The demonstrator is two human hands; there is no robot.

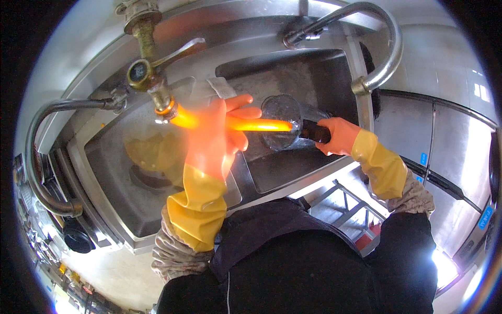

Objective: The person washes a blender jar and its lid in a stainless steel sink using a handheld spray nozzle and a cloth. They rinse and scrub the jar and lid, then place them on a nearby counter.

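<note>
Both my hands wear orange and yellow rubber gloves. My left hand point(210, 135) is blurred, over a bright orange hose point(266, 125) that passes behind it and shows between its fingers and thumb. Whether the hand grips the hose I cannot tell. The hose runs from a brass valve point(157, 92) across the sink. My right hand point(339, 137) is closed around a black handle point(315, 132), where the hose's other end meets it. A clear, round container point(276, 137) is in the right basin, beneath the hose end.
The left basin point(113, 196) holds something yellowish point(153, 151), seen through haze. A pale cloth point(221, 87) lies near the divider. Curved metal spouts arch at the left point(33, 157) and right point(394, 35). Steel cabinet doors point(408, 125) stand at the right.
</note>
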